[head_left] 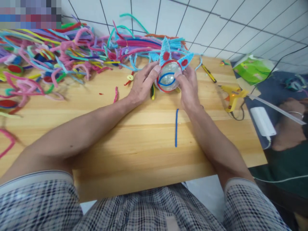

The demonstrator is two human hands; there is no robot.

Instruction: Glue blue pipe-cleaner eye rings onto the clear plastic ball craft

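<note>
Between my two hands is a round, clear disc-like craft piece (169, 69) with a red rim and two light-blue ears that have red centres. A blue pipe cleaner (166, 84) curves across its face. My left hand (145, 81) grips its left edge, the thumb at the rim. On the opposite edge, my right hand (188, 83) is closed with its thumb on the front by the blue curve. A straight blue pipe cleaner piece (176, 128) lies on the table below my right hand. What is behind the disc is hidden.
A heap of coloured pipe cleaners (64, 54) covers the table's back left. At the right are a yellow utility knife (209, 73), a yellow hot glue gun (232, 96) with its cord, and a white power adapter (263, 121). Another person's arm (291, 125) is beyond the table edge.
</note>
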